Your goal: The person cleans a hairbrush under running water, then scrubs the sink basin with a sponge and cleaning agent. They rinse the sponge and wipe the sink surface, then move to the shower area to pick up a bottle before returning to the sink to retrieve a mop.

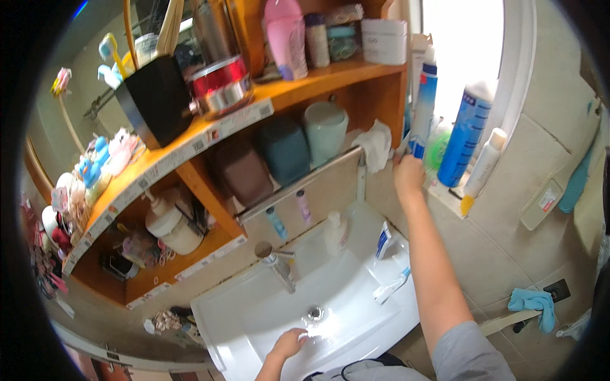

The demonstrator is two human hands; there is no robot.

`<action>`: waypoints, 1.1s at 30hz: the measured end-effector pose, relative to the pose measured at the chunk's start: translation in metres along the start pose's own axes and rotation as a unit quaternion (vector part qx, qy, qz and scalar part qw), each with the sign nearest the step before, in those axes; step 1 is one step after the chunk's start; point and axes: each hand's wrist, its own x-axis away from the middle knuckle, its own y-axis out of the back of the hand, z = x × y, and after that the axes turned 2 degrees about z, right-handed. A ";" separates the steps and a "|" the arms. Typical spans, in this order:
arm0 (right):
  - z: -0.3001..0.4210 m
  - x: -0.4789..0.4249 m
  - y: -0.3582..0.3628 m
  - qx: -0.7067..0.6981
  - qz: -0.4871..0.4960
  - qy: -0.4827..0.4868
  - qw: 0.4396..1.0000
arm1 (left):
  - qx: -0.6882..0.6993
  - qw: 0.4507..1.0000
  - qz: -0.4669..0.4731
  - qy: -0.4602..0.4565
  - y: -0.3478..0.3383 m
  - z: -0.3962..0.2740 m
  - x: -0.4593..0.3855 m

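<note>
My left hand point(288, 344) is low over the front of the white washbasin point(257, 328), its fingers curled. Something small and white shows at its fingertips, but bright glare beside it hides whether it is held. My right arm reaches up to the windowsill corner, and the right hand point(411, 177) is closed at the foot of a tall blue-and-white can point(424, 105). Whether the fingers grip the can or something behind it is hidden. Left of that hand, a white cloth point(376, 145) hangs at the shelf's end. A chrome faucet point(276, 266) stands behind the drain point(315, 313).
On the basin's right ledge are a toothpaste tube point(382, 241), another tube point(391, 288) and a white pump bottle point(336, 233). A wooden shelf point(333, 78) with cups juts over the basin. A blue spray can point(463, 138) and a white bottle point(485, 164) crowd the sill.
</note>
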 end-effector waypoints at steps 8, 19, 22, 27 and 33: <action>-0.002 0.012 0.011 0.071 0.043 0.024 0.996 | 0.057 0.997 0.021 0.054 0.001 -0.014 0.014; 0.008 0.013 0.014 0.047 0.044 0.017 0.998 | 0.049 0.998 0.016 0.029 -0.005 -0.018 0.008; 0.008 0.039 0.029 0.011 0.036 0.045 0.998 | 0.055 0.998 0.008 0.022 -0.009 -0.016 0.010; 0.003 0.088 0.054 -0.095 -0.021 0.116 0.989 | 0.074 0.996 0.014 0.041 -0.008 -0.023 0.019; 0.011 0.237 0.082 -0.455 0.470 -0.162 0.739 | 0.716 0.697 -0.025 -0.008 0.019 -0.061 0.001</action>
